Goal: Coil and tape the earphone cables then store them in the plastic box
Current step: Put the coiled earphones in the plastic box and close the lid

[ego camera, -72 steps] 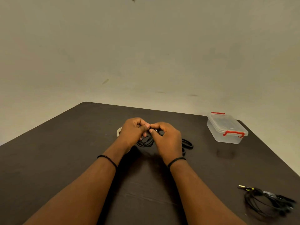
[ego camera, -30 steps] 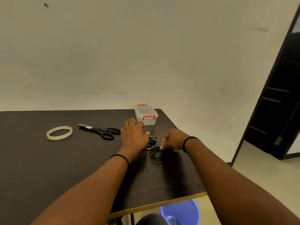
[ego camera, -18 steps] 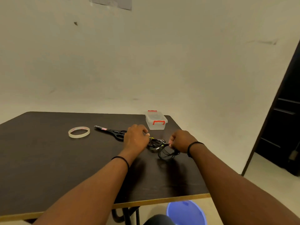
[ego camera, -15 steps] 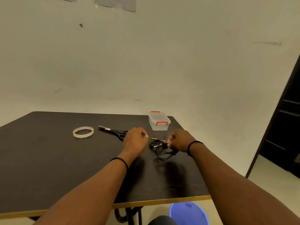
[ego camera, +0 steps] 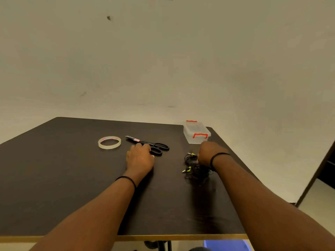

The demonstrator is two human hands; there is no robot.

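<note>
1. The earphone cables [ego camera: 196, 168] lie as a loose black bundle with yellow-green plug ends near the right edge of the desk [ego camera: 54, 178], about halfway between its near and far edges. I see no tape on the bundle.
2. The right hand [ego camera: 206, 153] sits at the far side of the bundle, fingers curled down into the cables, apparently grasping a strand; the fingertips are hidden behind the hand.
3. The left hand [ego camera: 140, 157] rests on the desk towards the middle, well apart from the cables, knuckles bent and fingers tucked under. Whether it grips anything I cannot tell. Its fingertips lie just beside the scissors [ego camera: 150, 144].
4. The tape roll [ego camera: 109, 142] lies flat left of the scissors, untouched.
5. The plastic box [ego camera: 196, 134] stands at the far right corner, its lid on and red clips in place; it looks empty.
6. Judgement: early stage. This bundle has yet to be coiled neatly and taped, the box opened, and the cables stored.
</note>
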